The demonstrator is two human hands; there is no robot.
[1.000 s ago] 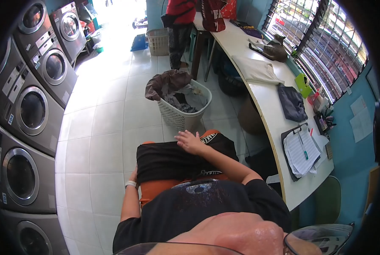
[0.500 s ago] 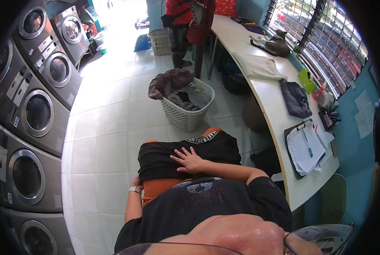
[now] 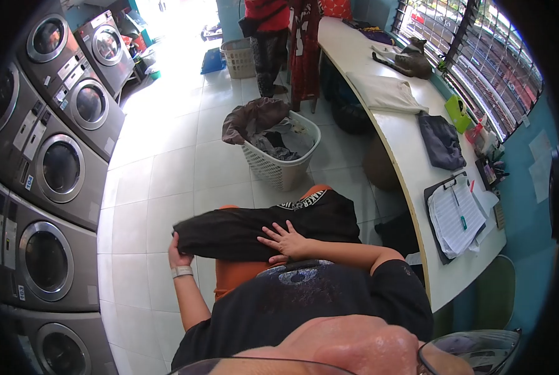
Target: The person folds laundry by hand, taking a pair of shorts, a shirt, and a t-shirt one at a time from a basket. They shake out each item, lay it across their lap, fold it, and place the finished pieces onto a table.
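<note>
A black garment (image 3: 229, 232) with a white-lettered band at its far right edge lies across my lap, over orange clothing (image 3: 234, 275). At its left end my left hand (image 3: 179, 251) grips the edge and holds that end out past my leg, fingers closed on the cloth. My right hand (image 3: 287, 241) rests flat on the middle of the garment, its fingers spread. Beyond my knees stands a white laundry basket (image 3: 273, 165), with brown and grey clothes (image 3: 254, 122) inside and draped over its rim.
Stacked front-loading machines (image 3: 60, 169) line the left side. To the right, a long white table (image 3: 410, 144) carries folded cloth (image 3: 385, 92), a dark folded garment (image 3: 440, 142), a clipboard (image 3: 455, 215) and a cat (image 3: 409, 59). A person in red (image 3: 270, 37) stands ahead, near another basket (image 3: 239, 59).
My left hand has moved out to the left and forward, drawing the garment's left end out from beside my leg. My right hand stays flat on the cloth. The person ahead has shifted a dark red garment.
</note>
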